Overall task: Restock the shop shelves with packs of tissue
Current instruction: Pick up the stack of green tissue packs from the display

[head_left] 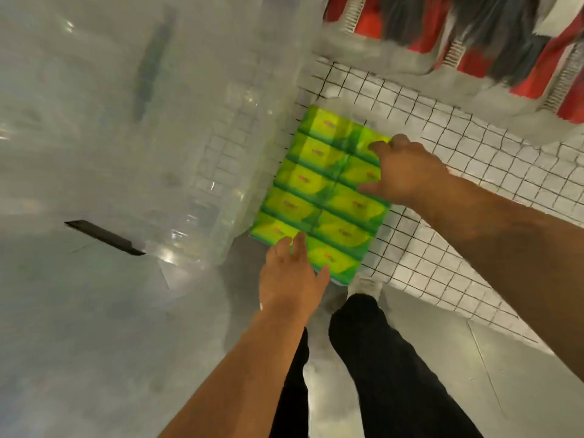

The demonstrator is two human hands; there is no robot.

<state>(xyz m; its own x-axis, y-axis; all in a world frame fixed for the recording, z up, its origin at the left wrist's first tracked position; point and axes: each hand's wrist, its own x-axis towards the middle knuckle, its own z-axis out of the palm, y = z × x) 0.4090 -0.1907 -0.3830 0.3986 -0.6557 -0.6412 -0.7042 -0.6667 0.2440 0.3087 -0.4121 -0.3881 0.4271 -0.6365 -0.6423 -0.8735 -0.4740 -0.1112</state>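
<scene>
While the tissue pack (pixel 319 197) points lengthwise away, right hand (pixel 404 175) clasps it in its grip, left hand (pixel 290 276) straight-fingered.

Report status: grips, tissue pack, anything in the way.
Left grip flat on near edge of tissue pack. Right grip curled over its far side. Pack on wire shelf. Clear plastic bag beside it.
</scene>
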